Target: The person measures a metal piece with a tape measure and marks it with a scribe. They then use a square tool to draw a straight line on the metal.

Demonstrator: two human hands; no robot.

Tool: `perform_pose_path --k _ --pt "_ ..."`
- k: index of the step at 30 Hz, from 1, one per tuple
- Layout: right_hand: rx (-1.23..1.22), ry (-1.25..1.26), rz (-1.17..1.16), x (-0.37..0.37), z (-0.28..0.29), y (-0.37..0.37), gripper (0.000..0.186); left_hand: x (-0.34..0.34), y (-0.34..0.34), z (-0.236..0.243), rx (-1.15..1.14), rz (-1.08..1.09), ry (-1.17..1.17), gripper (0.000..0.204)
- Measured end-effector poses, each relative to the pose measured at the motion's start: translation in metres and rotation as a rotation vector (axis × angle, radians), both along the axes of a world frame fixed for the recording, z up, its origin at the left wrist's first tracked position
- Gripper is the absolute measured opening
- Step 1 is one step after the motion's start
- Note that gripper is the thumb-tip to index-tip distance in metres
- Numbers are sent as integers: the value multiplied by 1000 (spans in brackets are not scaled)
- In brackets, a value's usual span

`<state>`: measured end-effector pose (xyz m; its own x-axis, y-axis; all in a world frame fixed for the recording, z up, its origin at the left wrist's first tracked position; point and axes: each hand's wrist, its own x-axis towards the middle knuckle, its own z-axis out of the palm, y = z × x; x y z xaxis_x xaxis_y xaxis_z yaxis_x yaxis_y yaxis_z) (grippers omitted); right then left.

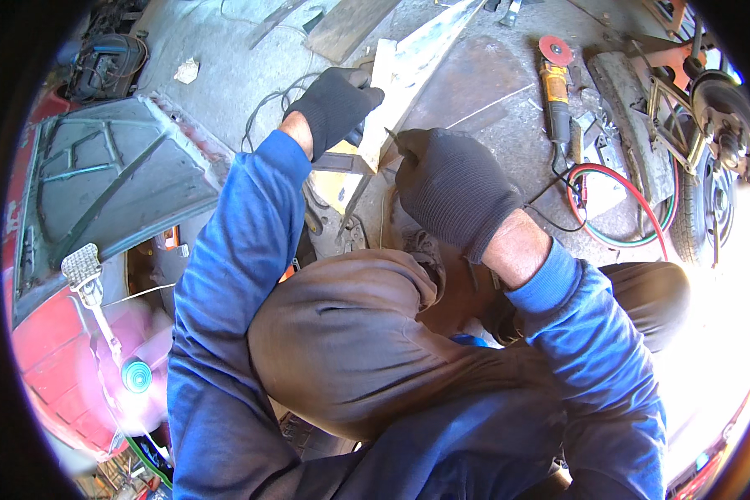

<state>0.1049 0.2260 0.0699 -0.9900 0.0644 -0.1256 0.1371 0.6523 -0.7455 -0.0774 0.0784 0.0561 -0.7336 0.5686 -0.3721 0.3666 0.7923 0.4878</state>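
Observation:
A long pale strip (417, 62), probably sheet metal, slants away from me between my hands, with a bent flange at its near left end. My left hand (333, 108), in a dark knit glove, has its fingers curled round the left edge of this strip. Just right of the strip is my right hand (454, 183), also gloved, with the fingers closed. A thin dark tip (392, 134) sticks out from its thumb side toward the strip; most of that tool is hidden in the fist. Below the left hand lies a yellowish piece (332, 190) with a dark edge.
An angle grinder (554, 92) with a red disc lies at right, near red and green hoses (633, 192) and a wheel (708, 208). A grey car panel (112, 171) stands at left. A flat brownish sheet (467, 87) and a plank (350, 29) lie ahead on the concrete.

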Motion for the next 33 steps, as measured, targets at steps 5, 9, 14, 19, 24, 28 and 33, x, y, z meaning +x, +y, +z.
perform_pose_path --k 5,9,14,19,24,28,33 --pt "-22 -1 53 18 14 21 34 -5 -2 -4 8 -59 75 41" --pt "-102 -106 86 76 52 44 34 -13 -11 -11 58 16 -51 41" --pt "-25 -183 138 140 13 59 30 -19 -35 -1 258 185 -228 38" --pt "236 -229 285 160 -55 59 26 -4 -53 28 418 396 -420 21" --pt "398 -268 386 170 -110 47 35 14 -74 69 489 418 -332 21" --pt "373 -452 367 174 -118 43 46 25 -109 93 349 212 154 39" --pt "319 -324 264 172 -98 35 59 58 -138 113 689 169 86 32"
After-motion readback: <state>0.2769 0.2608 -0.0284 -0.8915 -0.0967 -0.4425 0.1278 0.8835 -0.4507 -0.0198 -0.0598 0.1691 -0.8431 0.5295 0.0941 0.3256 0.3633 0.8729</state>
